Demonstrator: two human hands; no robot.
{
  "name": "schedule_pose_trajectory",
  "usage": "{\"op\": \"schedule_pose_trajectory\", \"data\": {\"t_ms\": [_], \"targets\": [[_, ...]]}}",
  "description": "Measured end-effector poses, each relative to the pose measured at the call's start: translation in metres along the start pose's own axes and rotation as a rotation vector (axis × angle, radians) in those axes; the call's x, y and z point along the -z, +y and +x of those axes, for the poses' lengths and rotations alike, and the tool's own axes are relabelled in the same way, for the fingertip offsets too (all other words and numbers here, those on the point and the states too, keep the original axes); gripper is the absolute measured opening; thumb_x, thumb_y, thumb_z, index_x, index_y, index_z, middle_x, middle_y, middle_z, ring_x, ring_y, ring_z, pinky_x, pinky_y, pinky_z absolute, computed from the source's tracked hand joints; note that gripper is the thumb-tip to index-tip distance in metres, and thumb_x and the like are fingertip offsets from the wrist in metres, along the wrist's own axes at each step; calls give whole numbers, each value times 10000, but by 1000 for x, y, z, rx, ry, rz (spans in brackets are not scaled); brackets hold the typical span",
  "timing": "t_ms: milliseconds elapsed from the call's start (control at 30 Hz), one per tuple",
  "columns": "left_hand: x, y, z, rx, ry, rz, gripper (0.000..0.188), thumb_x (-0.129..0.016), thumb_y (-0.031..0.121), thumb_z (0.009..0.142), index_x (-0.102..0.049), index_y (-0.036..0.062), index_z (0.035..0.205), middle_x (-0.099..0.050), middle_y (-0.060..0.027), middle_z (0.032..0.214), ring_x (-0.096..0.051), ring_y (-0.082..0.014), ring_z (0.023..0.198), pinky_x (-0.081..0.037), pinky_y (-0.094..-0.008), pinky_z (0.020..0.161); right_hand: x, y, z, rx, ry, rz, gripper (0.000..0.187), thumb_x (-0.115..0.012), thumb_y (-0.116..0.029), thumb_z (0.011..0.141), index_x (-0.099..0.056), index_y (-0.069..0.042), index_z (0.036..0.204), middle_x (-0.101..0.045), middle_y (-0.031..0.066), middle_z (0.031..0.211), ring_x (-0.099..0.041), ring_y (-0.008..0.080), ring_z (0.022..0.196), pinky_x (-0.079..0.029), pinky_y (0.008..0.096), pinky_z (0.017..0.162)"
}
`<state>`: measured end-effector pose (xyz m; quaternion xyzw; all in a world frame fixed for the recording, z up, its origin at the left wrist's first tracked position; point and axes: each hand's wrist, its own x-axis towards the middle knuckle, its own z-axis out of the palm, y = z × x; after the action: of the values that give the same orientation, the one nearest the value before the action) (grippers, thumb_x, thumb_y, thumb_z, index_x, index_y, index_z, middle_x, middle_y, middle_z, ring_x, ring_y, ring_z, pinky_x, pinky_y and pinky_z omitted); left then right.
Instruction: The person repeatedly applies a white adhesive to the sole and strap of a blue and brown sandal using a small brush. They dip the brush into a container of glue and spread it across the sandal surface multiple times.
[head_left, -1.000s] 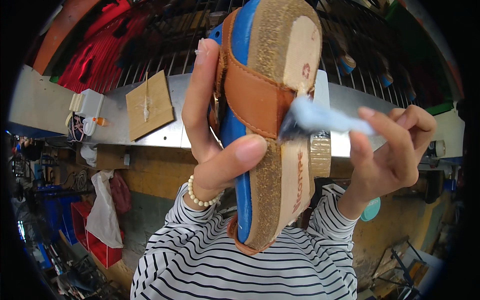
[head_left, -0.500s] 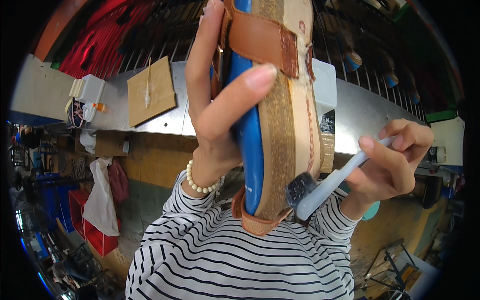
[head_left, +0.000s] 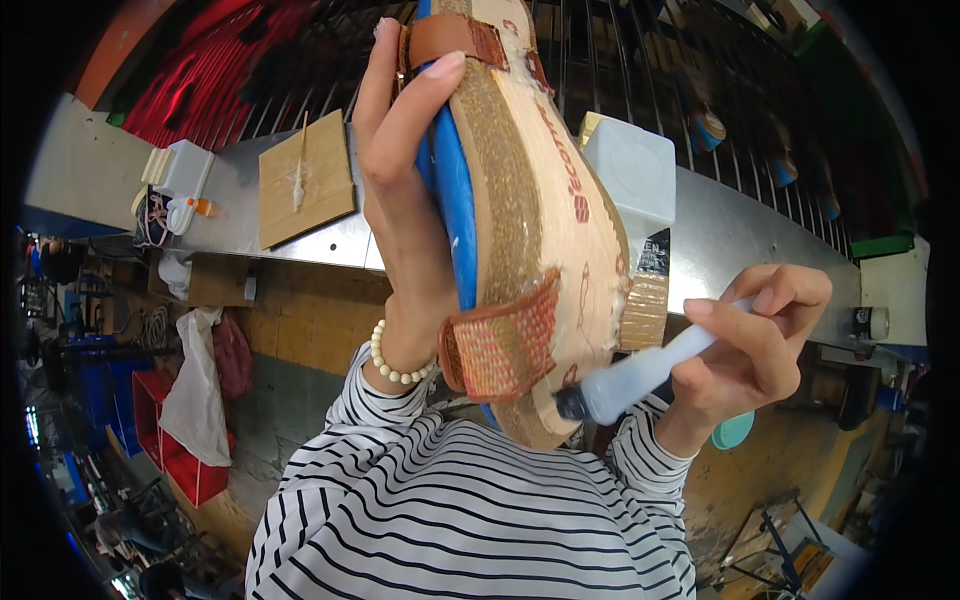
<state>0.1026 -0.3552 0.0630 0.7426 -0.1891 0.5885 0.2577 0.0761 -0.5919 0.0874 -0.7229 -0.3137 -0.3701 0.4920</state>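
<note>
My left hand (head_left: 405, 190) grips a sandal (head_left: 545, 215) upright in front of me, thumb across its blue sole edge. The sandal has a tan footbed, a cork-like side band, a brown strap at the top and an orange woven strap lower down. My right hand (head_left: 750, 345) pinches a white-handled brush (head_left: 635, 375). Its dark bristle tip touches the sandal's lower end, near the woven strap. A bead bracelet (head_left: 395, 360) circles my left wrist, and both sleeves are black-and-white striped.
A metal workbench (head_left: 720, 240) runs behind the sandal. On it lie a wooden board (head_left: 305, 180) with a stick, a white block (head_left: 630, 175) and small white items (head_left: 175, 180) at the left. A wire rack with shoes stands behind. Red crates (head_left: 185, 455) sit low left.
The sandal has been turned and raised, so its footbed now faces right. The brush has dropped from the strap area to the sandal's lower end.
</note>
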Motion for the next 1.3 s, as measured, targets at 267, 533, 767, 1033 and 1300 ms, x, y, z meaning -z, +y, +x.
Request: {"op": "schedule_pose_trajectory", "data": {"t_ms": [267,533,767,1033,1300], "targets": [[-2,4,-1,-9,13,21,809,-844,195,752,-386,65,1406,-404,-255,1470,-392,-410,1398,-351,-465,1131,6,4,13,164,-6,-170,453,-866,-426,580,-770,-84,862,-375,33,947,-431,173,796,-366,301,671],[-4,3,-3,22,28,21,855,-859,244,741,-372,59,1419,-393,-244,1478,-367,-403,1415,-328,-461,1141,7,10,5,218,-34,110,464,-897,-449,580,-748,-102,849,-386,32,953,-434,179,827,-385,303,690],[-3,4,-1,64,69,22,898,-872,286,731,-359,54,1431,-383,-235,1485,-345,-397,1429,-308,-458,1150,-2,1,-9,2,-30,71,448,-890,-399,584,-766,-63,854,-366,27,947,-436,147,739,-336,277,639],[8,2,-2,34,-32,36,895,-841,344,769,-340,31,1441,-380,-193,1496,-298,-390,1456,-284,-456,1163,1,4,-9,73,6,-57,486,-922,-433,519,-769,-110,848,-381,31,953,-426,148,745,-358,273,636],[9,18,-4,382,-81,-238,828,-831,300,768,-390,63,1427,-429,-173,1473,-333,-374,1448,-313,-440,1160,-1,4,-12,-48,74,150,444,-930,-452,514,-782,-164,817,-372,11,931,-396,115,696,-314,228,597]]}}
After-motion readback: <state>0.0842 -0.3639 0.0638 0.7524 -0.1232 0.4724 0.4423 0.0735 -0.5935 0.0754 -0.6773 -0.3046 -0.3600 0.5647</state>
